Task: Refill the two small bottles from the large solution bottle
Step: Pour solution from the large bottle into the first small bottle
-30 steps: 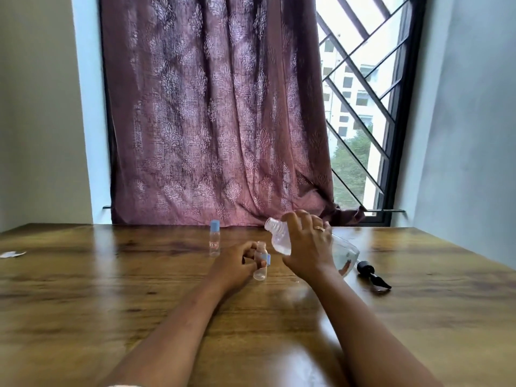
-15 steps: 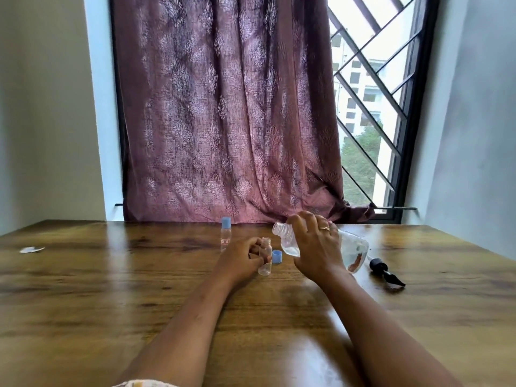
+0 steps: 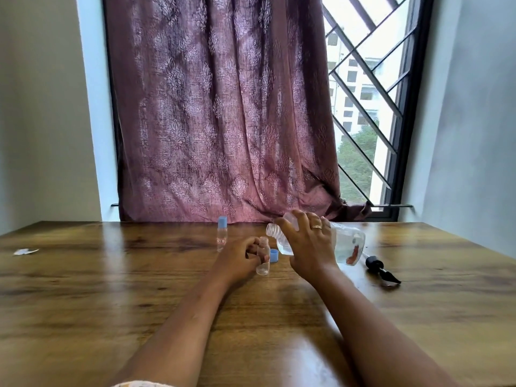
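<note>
1. Your left hand [image 3: 240,258] has its fingers curled round the open small bottle [image 3: 263,259]. The bottle stands upright, mouth up, with its base on the table [image 3: 139,289].
2. Your right hand [image 3: 310,244] grips the large bottle [image 3: 346,244] from above, fingers wrapped over its shoulder.
3. The large bottle lies nearly level, its long axis running left to right. Its uncapped mouth points left, toward the small bottle, and its base points right.
4. That mouth sits just above and to the right of the small bottle's mouth, not touching it. Clear liquid pools along the large bottle's lower side.
5. A loose cap [image 3: 274,255], blue, lies on the table just right of the small bottle.
6. The capped bottle [image 3: 222,237] stands upright just beyond your left hand, apart from it.
7. A black pump [image 3: 381,270] lies on its side to the right of the large bottle, thin tip pointing right.
8. A white scrap [image 3: 25,251] lies near the table's left edge, and a curtain [image 3: 223,107] hangs behind.
</note>
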`<move>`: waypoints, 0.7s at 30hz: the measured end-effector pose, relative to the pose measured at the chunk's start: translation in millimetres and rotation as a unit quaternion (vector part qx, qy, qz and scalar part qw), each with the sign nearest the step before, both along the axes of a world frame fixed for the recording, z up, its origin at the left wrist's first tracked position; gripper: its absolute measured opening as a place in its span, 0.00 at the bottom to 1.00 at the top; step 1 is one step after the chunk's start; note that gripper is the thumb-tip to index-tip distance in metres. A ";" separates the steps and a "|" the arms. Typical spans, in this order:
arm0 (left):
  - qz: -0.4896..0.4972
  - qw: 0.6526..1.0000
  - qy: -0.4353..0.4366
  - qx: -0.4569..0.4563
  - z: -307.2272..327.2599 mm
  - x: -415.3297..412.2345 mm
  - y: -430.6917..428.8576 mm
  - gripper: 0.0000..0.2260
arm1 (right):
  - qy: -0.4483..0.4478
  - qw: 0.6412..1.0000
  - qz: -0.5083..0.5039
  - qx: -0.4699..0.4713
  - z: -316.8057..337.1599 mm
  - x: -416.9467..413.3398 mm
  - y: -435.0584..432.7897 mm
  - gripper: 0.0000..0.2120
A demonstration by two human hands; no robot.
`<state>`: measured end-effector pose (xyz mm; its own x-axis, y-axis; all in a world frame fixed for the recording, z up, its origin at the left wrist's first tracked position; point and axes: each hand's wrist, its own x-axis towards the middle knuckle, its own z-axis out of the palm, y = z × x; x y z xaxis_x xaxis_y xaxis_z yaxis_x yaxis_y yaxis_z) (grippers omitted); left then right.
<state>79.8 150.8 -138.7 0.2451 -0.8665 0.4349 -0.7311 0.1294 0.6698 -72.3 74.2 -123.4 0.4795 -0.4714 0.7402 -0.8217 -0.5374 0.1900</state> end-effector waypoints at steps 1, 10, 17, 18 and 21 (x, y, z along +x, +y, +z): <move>-0.003 1.000 0.004 -0.001 -0.8 -0.1 -0.2 0.12 | 0.002 1.000 0.002 -0.001 -0.1 0.3 0.4 0.45; -0.018 0.999 0.029 -0.002 -2.0 0.5 -1.1 0.13 | 0.012 1.000 -0.005 -0.013 0.1 0.7 1.1 0.46; -0.026 0.999 0.037 0.001 -0.7 0.0 -0.2 0.14 | 0.018 1.000 -0.006 -0.012 0.0 0.0 -0.5 0.45; -0.027 0.999 0.033 0.003 -0.2 0.0 0.0 0.14 | 0.021 1.000 -0.004 -0.009 0.0 0.0 -0.2 0.44; -0.026 0.999 0.030 0.002 0.3 -0.4 -0.4 0.15 | 0.025 1.000 -0.005 -0.005 0.3 0.2 0.0 0.42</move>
